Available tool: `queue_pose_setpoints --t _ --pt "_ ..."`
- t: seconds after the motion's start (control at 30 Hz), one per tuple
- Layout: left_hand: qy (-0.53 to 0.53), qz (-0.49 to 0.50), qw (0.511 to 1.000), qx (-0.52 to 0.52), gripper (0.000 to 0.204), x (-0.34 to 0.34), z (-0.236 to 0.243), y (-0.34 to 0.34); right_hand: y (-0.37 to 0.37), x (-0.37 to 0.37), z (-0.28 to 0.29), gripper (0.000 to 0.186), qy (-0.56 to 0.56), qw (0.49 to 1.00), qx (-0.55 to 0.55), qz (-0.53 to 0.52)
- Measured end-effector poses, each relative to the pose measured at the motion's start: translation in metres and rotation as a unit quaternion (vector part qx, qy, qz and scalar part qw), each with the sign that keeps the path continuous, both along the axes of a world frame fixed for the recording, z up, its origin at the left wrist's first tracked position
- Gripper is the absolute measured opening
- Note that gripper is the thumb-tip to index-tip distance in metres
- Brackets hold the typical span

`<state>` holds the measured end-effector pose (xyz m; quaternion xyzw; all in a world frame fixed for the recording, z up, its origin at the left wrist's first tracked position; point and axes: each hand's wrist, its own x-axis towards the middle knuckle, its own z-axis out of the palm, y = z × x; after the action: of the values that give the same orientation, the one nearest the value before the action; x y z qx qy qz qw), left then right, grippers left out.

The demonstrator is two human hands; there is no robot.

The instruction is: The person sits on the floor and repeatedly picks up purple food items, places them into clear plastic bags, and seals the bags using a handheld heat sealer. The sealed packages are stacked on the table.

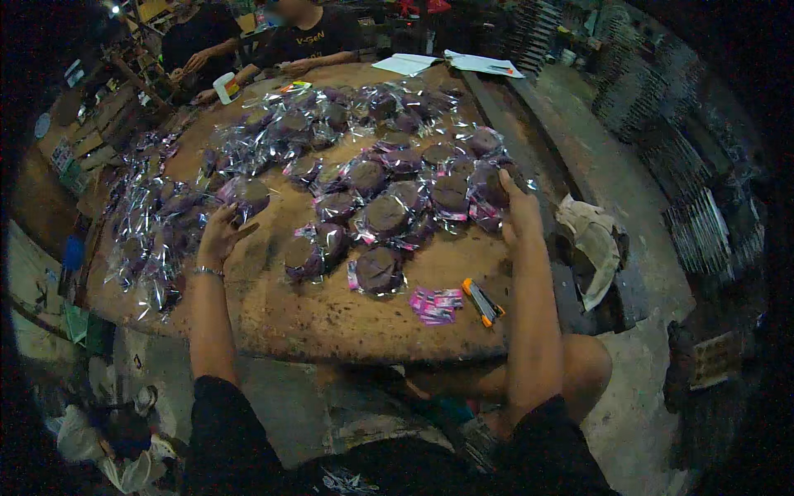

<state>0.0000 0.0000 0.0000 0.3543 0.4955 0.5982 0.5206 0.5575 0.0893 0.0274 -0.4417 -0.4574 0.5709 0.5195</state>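
1. In the head view, with the clock face laid over the picture, your left hand (222,237) is reaching to nine o'clock. Its thumb side is standing apart from the other fingers, just beside a brown round disc in clear crinkled plastic (251,195); you cannot tell whether it is gripping the wrapper.
2. Your right hand (521,212) is reaching between two and three o'clock. Its thumb is lying against a dark round packet in shiny clear film (490,183), but its fingers are partly hidden, so you cannot tell how firmly it is holding.
3. Between your hands, a loose cluster of brown plastic-wrapped discs (386,215) is filling the middle, many showing pink patches; more are heaping toward nine and twelve o'clock.
4. At five o'clock, a small spread of pink-and-white printed slips (436,305) is lying on the worn brown wooden tabletop (322,326). Just beside it, at four o'clock, a slim orange-and-grey tool (482,302) is resting aslant.
5. At three o'clock, a crumpled off-white cloth (591,240) is draping beyond the tabletop's edge.
6. Toward eleven o'clock, two people in dark shirts (310,41) are staying at the far edge, near a white cylindrical container (226,88).
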Motion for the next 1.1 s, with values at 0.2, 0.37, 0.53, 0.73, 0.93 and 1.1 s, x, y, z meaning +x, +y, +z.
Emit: queue_pose_setpoints --t 0.2,0.37,0.53,0.73,0.93,1.1 --pt "-0.27 0.087 0.959 -0.003 0.041 0.04 0.026 -0.073 0.022 -0.081 -0.026 0.093 -0.386 0.911 -0.007 -0.144" --pt "-0.107 0.049 0.993 -0.017 0.044 0.079 0.027 -0.078 0.0 -0.079 0.003 0.075 -0.199 0.966 0.006 -0.163" --pt "0.136 -0.084 0.987 -0.032 0.047 0.11 0.023 -0.067 -0.027 -0.11 0.018 0.054 0.084 0.996 -0.038 0.012" --pt "0.359 -0.097 0.919 -0.127 0.087 0.147 0.03 -0.058 -0.068 -0.191 -0.007 0.075 -0.562 0.793 0.218 -0.089" --pt "0.485 -0.087 0.87 -0.027 0.097 0.128 0.053 -0.095 -0.05 -0.133 0.013 0.082 -0.336 0.936 0.068 0.075" --pt "0.604 -0.038 0.793 -0.069 0.08 0.12 0.037 -0.101 -0.104 -0.116 0.011 0.085 -0.126 0.976 -0.054 0.171"
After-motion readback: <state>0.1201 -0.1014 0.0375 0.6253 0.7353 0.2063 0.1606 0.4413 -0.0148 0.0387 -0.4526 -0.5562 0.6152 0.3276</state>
